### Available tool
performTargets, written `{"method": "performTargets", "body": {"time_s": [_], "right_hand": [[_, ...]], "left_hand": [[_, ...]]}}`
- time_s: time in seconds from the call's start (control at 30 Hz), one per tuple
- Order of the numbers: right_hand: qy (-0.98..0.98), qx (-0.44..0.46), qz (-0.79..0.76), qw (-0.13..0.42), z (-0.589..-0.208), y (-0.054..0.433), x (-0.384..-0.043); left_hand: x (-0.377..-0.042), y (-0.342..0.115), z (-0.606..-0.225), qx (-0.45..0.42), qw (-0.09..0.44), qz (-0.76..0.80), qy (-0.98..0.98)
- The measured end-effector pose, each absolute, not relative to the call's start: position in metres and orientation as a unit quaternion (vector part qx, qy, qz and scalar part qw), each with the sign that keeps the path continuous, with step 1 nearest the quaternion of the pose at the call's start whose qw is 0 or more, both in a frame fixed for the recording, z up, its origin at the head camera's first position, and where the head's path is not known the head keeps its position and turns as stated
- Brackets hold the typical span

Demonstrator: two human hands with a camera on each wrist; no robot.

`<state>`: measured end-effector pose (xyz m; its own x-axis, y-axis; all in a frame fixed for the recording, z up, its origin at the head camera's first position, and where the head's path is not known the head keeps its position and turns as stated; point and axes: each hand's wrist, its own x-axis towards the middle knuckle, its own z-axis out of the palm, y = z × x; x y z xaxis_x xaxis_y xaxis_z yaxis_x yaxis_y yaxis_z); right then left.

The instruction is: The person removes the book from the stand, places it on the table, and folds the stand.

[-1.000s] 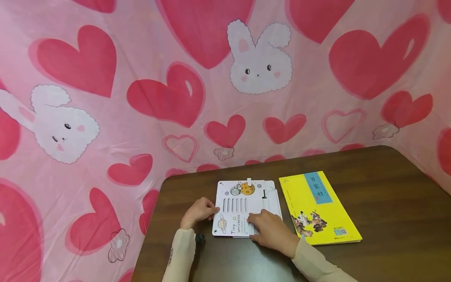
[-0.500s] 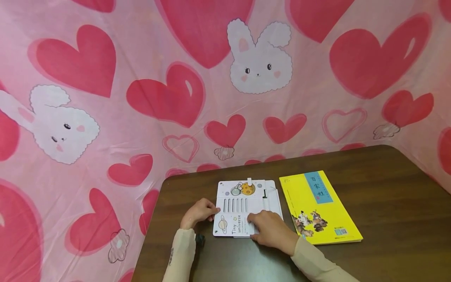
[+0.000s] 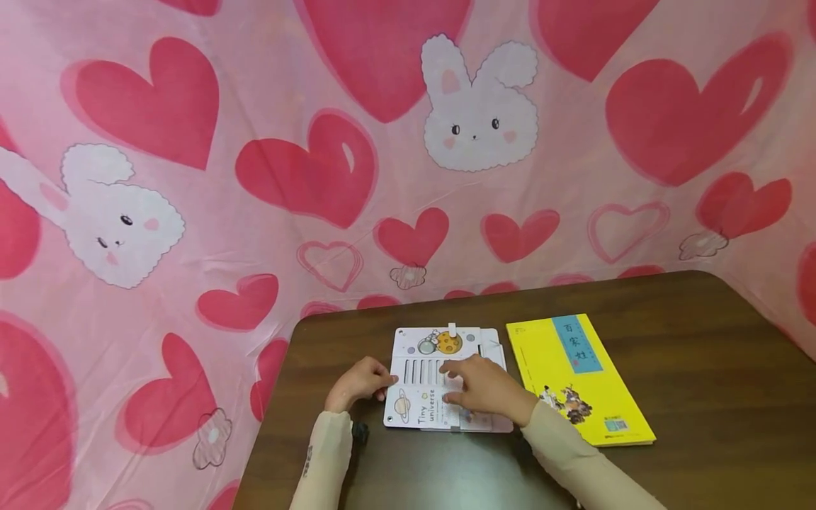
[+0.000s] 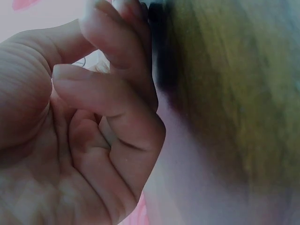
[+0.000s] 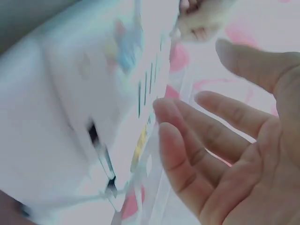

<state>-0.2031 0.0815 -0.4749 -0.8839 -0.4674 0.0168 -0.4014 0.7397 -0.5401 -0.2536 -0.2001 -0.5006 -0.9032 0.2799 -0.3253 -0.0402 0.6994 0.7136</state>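
Observation:
A white folding book stand [image 3: 417, 391] lies flat on the dark wooden table, printed with an astronaut, planets and "Tiny universe". A row of slots runs across its middle, and a small white clip [image 3: 452, 330] sits at its far edge. My left hand [image 3: 362, 382] pinches the stand's left edge between thumb and curled fingers; in the left wrist view those fingers hide the edge. Over the stand's right half is my right hand [image 3: 489, 386], fingers loosely spread with nothing between them. Dark hinge pieces [image 5: 101, 145] show on the stand in the right wrist view.
A yellow book [image 3: 554, 375] with a blue title label lies right of the stand, close by my right forearm. The brown table [image 3: 695, 340] reaches back to a pink curtain [image 3: 357, 177] with hearts and rabbits.
My right hand has lifted off the stand's lower right part and shifted a little up and left, uncovering a clip at the near edge. The left hand keeps its place.

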Motion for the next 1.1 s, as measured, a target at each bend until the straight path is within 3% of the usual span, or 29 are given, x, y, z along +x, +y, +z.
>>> {"method": "performTargets", "body": {"time_s": [0.23, 0.47, 0.77, 1.1], "right_hand": [[0.938, -0.184, -0.292, 0.014, -0.459, 0.091, -0.264], [0.943, -0.154, -0.290, 0.050, -0.465, 0.103, -0.301], [0.938, -0.158, -0.285, 0.114, -0.477, 0.100, -0.321], [0.940, -0.160, -0.265, 0.144, -0.476, 0.093, -0.327]], "left_hand": [[-0.258, -0.199, -0.499, 0.065, 0.213, 0.400, 0.889], [-0.255, -0.198, -0.500, 0.056, 0.228, 0.416, 0.879], [-0.248, -0.197, -0.500, 0.045, 0.255, 0.447, 0.856], [-0.249, -0.198, -0.502, 0.038, 0.260, 0.452, 0.853]]}}
